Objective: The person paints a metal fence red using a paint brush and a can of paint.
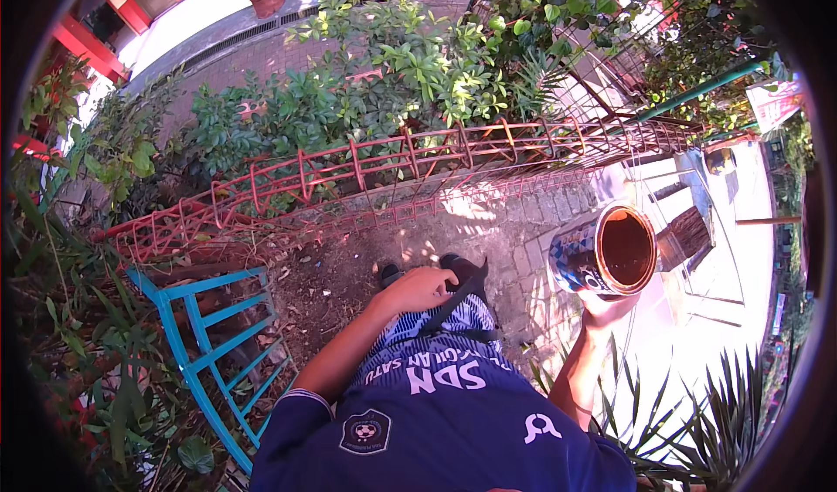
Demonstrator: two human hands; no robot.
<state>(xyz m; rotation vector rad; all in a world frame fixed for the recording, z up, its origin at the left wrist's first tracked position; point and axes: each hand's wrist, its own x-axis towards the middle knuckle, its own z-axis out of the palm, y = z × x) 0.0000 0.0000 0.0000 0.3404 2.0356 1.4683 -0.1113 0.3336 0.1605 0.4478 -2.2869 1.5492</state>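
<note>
Here, right hand (603, 307) cupped under paint can (603, 250); left hand (418, 288) loosely curled.

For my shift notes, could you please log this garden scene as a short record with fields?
Setting: outdoor garden path, sunlit paving, shrubs.
Right hand: holds an open paint can from below, tilted; dark reddish-brown inside.
Left hand: rests at the waist on a dark strap.
Ahead: red metal fence lying along the bed.
Left side: blue metal frame.
Clothing: dark blue jersey.
</note>
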